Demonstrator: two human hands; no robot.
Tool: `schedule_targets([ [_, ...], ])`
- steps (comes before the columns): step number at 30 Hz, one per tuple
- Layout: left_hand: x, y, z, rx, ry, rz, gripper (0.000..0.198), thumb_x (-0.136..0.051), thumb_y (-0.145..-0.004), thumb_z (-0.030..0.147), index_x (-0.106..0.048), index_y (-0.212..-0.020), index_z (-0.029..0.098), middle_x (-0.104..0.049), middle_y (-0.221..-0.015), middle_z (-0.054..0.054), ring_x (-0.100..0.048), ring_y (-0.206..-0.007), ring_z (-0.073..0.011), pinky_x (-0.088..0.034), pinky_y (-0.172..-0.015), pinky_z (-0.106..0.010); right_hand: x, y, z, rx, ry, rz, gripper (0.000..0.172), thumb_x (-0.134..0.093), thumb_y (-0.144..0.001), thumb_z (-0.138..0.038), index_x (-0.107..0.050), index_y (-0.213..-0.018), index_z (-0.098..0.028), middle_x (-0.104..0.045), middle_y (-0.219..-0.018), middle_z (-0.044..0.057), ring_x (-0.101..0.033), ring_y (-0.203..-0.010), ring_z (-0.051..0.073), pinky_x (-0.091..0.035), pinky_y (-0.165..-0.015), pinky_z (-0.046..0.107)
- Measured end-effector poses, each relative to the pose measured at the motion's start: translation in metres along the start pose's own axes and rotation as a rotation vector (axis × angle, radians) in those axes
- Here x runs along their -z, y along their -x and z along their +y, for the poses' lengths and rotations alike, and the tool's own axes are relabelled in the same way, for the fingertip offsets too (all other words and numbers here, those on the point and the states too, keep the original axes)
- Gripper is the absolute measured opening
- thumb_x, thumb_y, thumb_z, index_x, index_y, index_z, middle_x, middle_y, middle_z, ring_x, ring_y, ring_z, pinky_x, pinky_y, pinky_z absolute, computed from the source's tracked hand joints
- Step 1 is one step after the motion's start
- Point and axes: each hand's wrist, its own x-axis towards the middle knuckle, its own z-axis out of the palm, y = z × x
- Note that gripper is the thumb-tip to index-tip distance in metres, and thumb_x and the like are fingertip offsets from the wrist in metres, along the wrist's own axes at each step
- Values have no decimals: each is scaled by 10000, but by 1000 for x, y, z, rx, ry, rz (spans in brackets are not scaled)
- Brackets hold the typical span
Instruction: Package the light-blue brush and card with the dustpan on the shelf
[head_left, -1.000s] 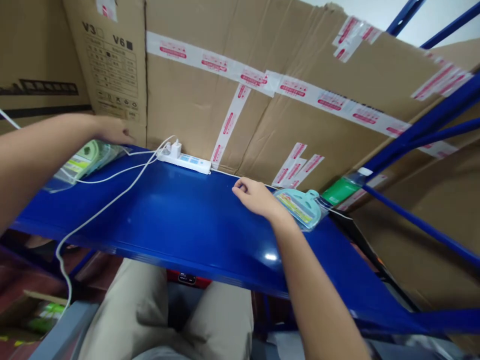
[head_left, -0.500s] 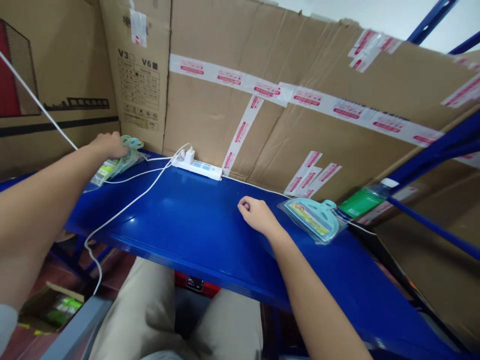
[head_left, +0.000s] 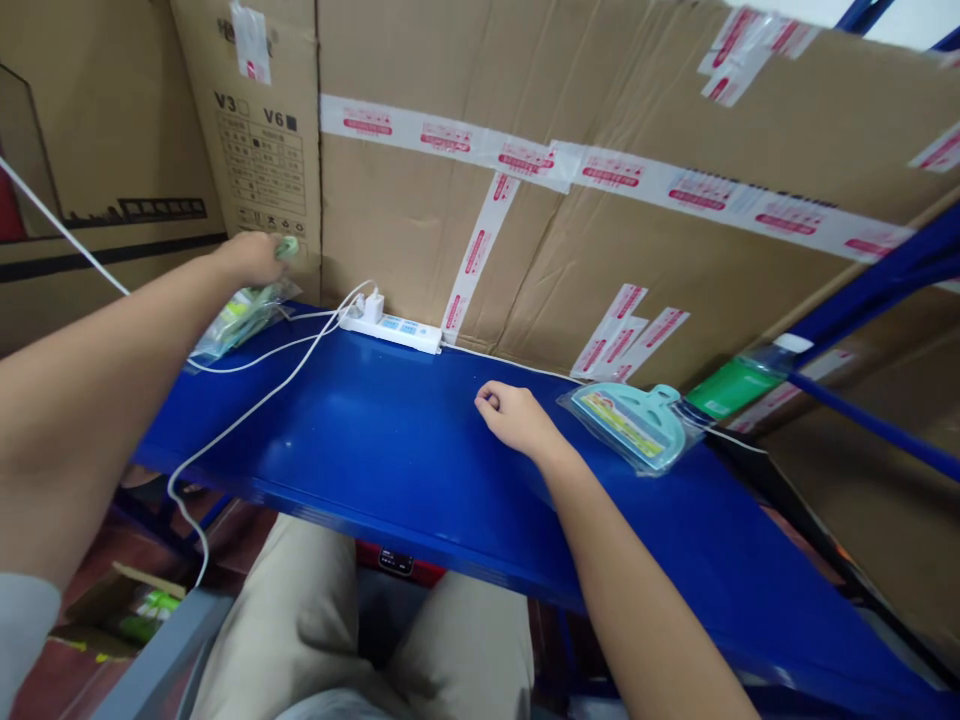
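My left hand (head_left: 255,258) is closed on a pale green handle (head_left: 287,247), raised above the far left of the blue table (head_left: 360,430). Most of what it holds is hidden behind the hand and forearm. Under the hand lie green items in clear plastic bags (head_left: 240,315). My right hand (head_left: 514,412) rests on the table with its fingers curled; whether anything is inside cannot be made out. To its right lies a light blue dustpan-shaped item (head_left: 637,425) in a clear bag.
A white power strip (head_left: 397,331) with plugs and cables runs along the cardboard wall (head_left: 420,240). A bottle with a green label (head_left: 739,385) lies at the right by a blue frame. A white cable (head_left: 247,415) crosses the table's left side.
My left hand has lifted and moved right, away from the bagged green items, with the pale green handle in it. My right hand stays in place.
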Motion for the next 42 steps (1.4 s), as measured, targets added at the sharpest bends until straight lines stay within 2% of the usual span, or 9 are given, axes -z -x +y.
schedule_targets([
  [4, 16, -5, 72, 20, -138, -21, 552, -382, -989, 346, -409, -1507, 155, -565, -1476, -120, -543, -1263, -263, -430, -1009, -337, -3, -4, 3, -4, -150, 59, 127, -592, -870, -239, -652, -758, -229, -661, -655, -4, -598, -637, 153, -401, -618, 251],
  [10, 16, -4, 184, -402, -92, 10, 571, -484, -935, 289, -450, -1505, 279, -617, -1402, -77, -520, -1342, -287, -392, -1085, -398, 3, -14, 2, -265, -926, 2, 302, -492, -957, -484, -601, -867, -218, -638, -668, -8, -551, -488, 121, -405, -447, 219],
  [14, -2, 35, 258, -685, -42, -6, 530, -505, -915, 229, -526, -1445, 239, -633, -1389, -110, -540, -1327, -283, -392, -1083, -393, 18, -17, 7, -281, -1277, 136, 314, -463, -972, -514, -595, -959, -229, -711, -780, 26, -648, -616, 157, -494, -502, 241],
  [18, -38, 68, 300, -761, 59, -57, 432, -464, -907, 137, -631, -1306, 148, -691, -1274, -165, -624, -1220, -274, -446, -1012, -376, 28, -19, 22, -417, -1336, 231, 336, -495, -970, -511, -568, -815, -222, -602, -575, -20, -588, -511, 146, -509, -512, 246],
  [23, -63, 58, 291, -861, 428, -31, 528, -582, -906, 371, -554, -1393, 171, -667, -1310, -126, -630, -1183, -231, -468, -982, -308, 29, -23, 34, -572, -1303, 363, 239, -436, -1007, -235, -568, -809, -213, -611, -565, -47, -557, -472, 101, -506, -504, 199],
  [28, -55, 35, 241, -531, 499, 41, 299, -524, -907, 280, -697, -1108, 143, -744, -1021, -100, -684, -984, -225, -480, -890, -323, 26, -21, 34, -653, -1269, 383, 228, -554, -952, -138, -535, -733, -198, -576, -526, -49, -569, -485, 91, -540, -480, 182],
  [34, -85, 38, 181, -211, 464, -225, 150, -549, -853, 203, -683, -788, 180, -628, -559, -27, -659, -610, -202, -483, -673, -301, 20, -18, 27, -694, -1189, 233, 310, -519, -807, 116, -579, -662, -151, -609, -540, 1, -630, -525, 101, -588, -528, 177],
  [37, -96, 40, 173, -152, 561, -252, 118, -562, -855, 186, -673, -816, 176, -607, -534, -2, -641, -552, -174, -491, -654, -278, 23, -18, 27, -649, -1172, 285, 304, -530, -784, 110, -583, -634, -150, -625, -565, 4, -641, -546, 96, -597, -541, 175],
  [42, -94, 46, 183, 24, 894, -372, 202, -513, -909, 153, -652, -1049, 110, -666, -632, -31, -626, -513, -150, -536, -619, -275, 34, -18, 27, -452, -1118, 557, 211, -593, -770, -14, -590, -632, -174, -588, -565, -46, -628, -535, 86, -620, -564, 198],
])
